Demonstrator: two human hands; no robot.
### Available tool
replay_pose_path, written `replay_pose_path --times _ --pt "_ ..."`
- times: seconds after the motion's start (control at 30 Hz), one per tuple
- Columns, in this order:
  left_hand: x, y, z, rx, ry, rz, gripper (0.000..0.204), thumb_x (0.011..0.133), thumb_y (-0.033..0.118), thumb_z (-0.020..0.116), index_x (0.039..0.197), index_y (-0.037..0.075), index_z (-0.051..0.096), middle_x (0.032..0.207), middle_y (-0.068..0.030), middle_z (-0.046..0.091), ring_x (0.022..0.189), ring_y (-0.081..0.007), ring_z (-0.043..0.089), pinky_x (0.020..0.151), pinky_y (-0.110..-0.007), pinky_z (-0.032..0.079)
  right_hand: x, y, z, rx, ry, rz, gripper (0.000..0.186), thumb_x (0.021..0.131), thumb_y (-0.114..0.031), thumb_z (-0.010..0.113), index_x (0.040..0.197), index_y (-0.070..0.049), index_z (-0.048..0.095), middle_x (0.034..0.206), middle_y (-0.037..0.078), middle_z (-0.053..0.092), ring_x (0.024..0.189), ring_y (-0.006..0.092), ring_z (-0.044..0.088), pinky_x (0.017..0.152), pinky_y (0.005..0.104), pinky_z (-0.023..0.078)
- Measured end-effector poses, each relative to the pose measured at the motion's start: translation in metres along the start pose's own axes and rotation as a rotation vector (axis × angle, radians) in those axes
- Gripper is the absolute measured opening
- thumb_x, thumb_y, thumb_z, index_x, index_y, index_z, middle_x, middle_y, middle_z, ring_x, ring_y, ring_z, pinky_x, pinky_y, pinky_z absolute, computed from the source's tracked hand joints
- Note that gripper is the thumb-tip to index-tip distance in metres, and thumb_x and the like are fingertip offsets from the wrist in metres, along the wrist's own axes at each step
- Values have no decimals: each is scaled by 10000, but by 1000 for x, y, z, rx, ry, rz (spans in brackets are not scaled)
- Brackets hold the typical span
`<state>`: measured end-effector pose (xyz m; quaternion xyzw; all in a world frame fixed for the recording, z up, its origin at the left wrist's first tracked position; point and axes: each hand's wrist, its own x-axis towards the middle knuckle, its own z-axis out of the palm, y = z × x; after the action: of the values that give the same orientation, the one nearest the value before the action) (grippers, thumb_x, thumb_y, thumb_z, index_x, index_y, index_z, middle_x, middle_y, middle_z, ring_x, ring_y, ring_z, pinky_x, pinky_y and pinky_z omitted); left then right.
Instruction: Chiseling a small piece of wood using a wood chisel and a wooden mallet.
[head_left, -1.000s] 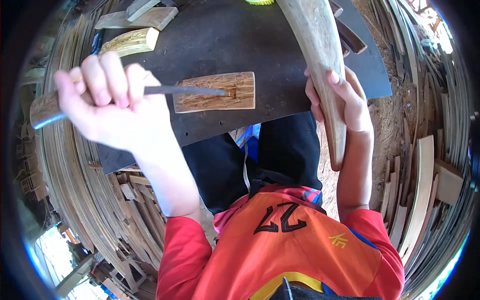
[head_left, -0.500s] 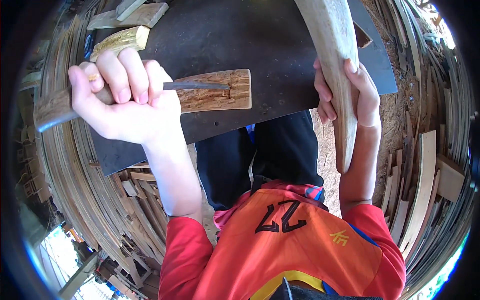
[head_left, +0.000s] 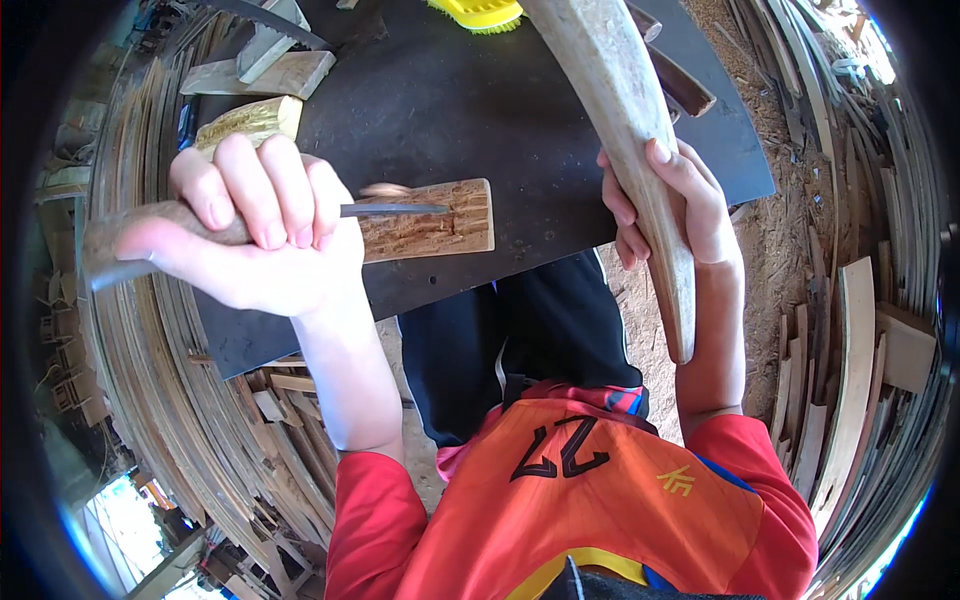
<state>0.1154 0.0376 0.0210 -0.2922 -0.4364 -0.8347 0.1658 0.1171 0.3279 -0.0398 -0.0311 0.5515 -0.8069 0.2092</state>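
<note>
My left hand (head_left: 260, 240) is clenched around the rough wooden handle (head_left: 130, 235) of a knife. Its thin metal blade (head_left: 400, 209) points right and lies across the top of a pale, rough-cut wooden block (head_left: 445, 225). The block rests on a dark flat board (head_left: 480, 130) over my lap. My right hand (head_left: 675, 205) grips a long, smooth, pale wooden piece (head_left: 620, 110) near its lower part. That piece stands tilted, its lower end hanging past the board's front edge and its upper end out of view at the top.
A yellow brush (head_left: 480, 12) lies at the board's far edge. Two wood blocks (head_left: 265, 75) and a split chunk (head_left: 250, 120) sit at the far left. Stacks of thin wooden strips (head_left: 150, 400) ring the left and right sides (head_left: 850, 350). Sawdust covers the ground (head_left: 790, 230).
My left hand with the knife has come closer to the camera and a little right, with the blade still over the block. My right hand and the long piece shifted only slightly.
</note>
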Motion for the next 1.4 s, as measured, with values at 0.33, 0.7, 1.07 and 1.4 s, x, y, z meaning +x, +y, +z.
replay_pose_path --times 0.33,0.7,1.07,1.4 --pt "0 -3 13 80 79 -37 400 1115 300 404 736 177 441 550 41 385 404 -60 278 335 -205 256 -2 0 -3 11 -13 1 577 969 -499 616 1056 69 560 659 107 545 403 166 519 391 298 479" --pt "0 2 12 43 -51 -49 452 1128 428 354 768 172 450 583 35 395 454 -79 314 379 -218 292 -2 -2 -1 5 -9 33 570 974 -501 608 1051 61 554 666 109 547 401 170 516 396 305 485" --pt "-2 -6 15 77 -63 -102 461 1113 479 377 756 188 406 554 55 354 445 -78 271 389 -227 262 0 0 -4 40 -16 7 583 997 -480 579 1076 97 548 664 119 533 384 175 496 393 335 491" --pt "34 -28 55 218 240 -308 270 988 324 725 925 83 621 535 64 401 389 -54 335 373 -245 261 4 6 -6 35 -28 5 570 1036 -481 495 1121 81 534 678 102 503 390 175 470 405 339 496"
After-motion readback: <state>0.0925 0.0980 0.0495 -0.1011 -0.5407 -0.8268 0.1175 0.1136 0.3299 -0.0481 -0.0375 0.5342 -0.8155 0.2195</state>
